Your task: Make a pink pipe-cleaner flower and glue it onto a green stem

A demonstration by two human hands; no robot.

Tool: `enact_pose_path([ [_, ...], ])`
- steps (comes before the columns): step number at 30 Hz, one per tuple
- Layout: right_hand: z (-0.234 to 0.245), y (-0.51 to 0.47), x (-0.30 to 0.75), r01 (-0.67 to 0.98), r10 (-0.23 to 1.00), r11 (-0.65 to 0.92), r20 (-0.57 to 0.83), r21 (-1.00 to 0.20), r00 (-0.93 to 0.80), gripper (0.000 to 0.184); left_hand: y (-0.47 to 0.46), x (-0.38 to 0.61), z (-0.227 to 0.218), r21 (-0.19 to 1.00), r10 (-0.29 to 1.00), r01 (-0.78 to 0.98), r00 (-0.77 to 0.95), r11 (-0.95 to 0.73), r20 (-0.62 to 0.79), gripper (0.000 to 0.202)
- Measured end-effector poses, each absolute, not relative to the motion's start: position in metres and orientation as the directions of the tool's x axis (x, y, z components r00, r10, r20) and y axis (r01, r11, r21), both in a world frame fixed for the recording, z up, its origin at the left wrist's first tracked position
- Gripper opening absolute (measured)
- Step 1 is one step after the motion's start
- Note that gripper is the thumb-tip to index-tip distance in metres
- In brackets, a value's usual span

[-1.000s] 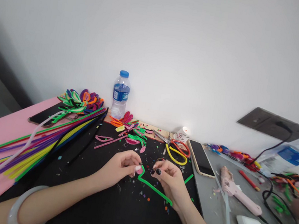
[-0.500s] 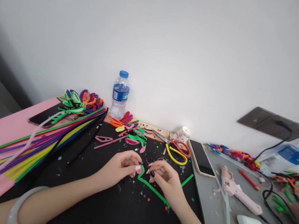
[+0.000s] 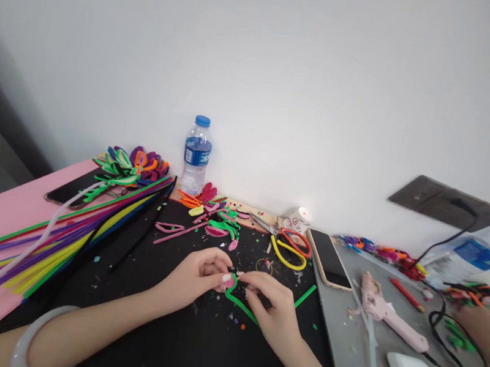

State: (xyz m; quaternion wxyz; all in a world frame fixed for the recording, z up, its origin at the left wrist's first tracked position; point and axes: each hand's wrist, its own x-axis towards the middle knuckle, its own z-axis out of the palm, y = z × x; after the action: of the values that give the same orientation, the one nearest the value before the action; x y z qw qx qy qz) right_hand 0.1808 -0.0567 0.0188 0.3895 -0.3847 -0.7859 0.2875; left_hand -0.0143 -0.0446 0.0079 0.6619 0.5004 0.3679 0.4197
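My left hand [image 3: 197, 275] and my right hand [image 3: 271, 309] meet over a black mat [image 3: 182, 347]. Both pinch a bent green pipe cleaner [image 3: 241, 304] near its upper end. The fingertips of the two hands almost touch at the bend, with a small pink piece [image 3: 228, 281] by my left thumb. The rest of the green stem runs down and right under my right hand. A pale bangle [image 3: 32, 339] sits on my left wrist.
A bundle of long coloured pipe cleaners [image 3: 75, 228] lies left. Beyond the hands are a water bottle [image 3: 197, 154], folded petals [image 3: 212, 212], scissors [image 3: 286, 246] and a phone [image 3: 330, 258]. A pink glue gun [image 3: 385, 311] with black cord [image 3: 457, 341] lies right, near another person's arm [image 3: 487, 340].
My right hand has slid left along the green pipe cleaner until its fingertips meet those of my left hand. The other person's arm at the right edge has moved further into view.
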Motion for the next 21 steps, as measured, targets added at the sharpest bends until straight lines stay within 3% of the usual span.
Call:
enact_pose_path([
  [5, 0.0193, -0.0576, 0.181, 0.378, 0.804, 0.568, 0.397, -0.731, -0.442, 0.028, -0.043, -0.0142, 0.0066, 0.972, 0.932, -0.193, 0.359, 0.131, -0.055, 0.022],
  [11, 0.0156, -0.057, 0.1825, 0.446, 0.857, 0.485, 0.307, -0.752, -0.413, 0.032, -0.0432, -0.0158, 0.007, 0.97, 0.944, -0.203, 0.322, 0.138, -0.067, 0.024],
  [15, 0.0127, -0.0542, 0.1845, 0.503, 0.857, 0.493, 0.295, -0.71, -0.424, 0.018, -0.0432, -0.016, 0.0097, 0.968, 0.95, -0.193, 0.296, 0.16, -0.098, 0.025],
  [21, 0.0137, -0.0501, 0.1867, 0.519, 0.866, 0.495, 0.347, -0.697, -0.361, 0.018, -0.0424, -0.016, 0.0071, 0.964, 0.943, -0.202, 0.315, 0.175, -0.105, 0.023],
])
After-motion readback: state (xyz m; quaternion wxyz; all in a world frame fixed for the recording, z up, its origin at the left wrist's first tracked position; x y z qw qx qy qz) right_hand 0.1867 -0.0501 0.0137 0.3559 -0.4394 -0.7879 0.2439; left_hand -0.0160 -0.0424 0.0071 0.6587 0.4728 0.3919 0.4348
